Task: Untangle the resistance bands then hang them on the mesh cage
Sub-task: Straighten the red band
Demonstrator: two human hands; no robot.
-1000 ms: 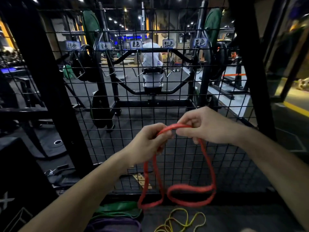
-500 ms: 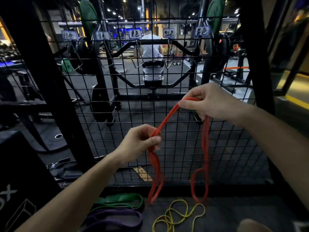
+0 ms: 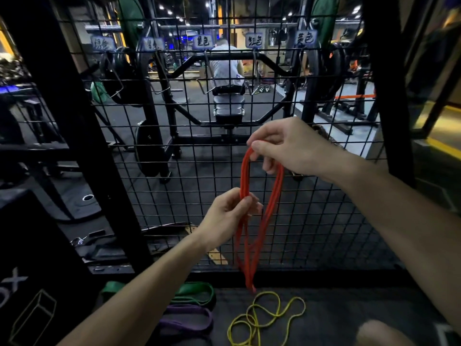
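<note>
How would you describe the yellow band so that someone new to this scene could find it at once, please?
Start at the black mesh cage and look down to the dark floor at its foot. The yellow band lies there in loose tangled loops, just below the hanging red band. It is far thinner than the flat green band and purple band lying to its left.

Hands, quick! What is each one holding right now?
Left hand: pinches the red resistance band partway down its strands.
Right hand: grips the top of the same red band, held up before the mesh cage.
</note>
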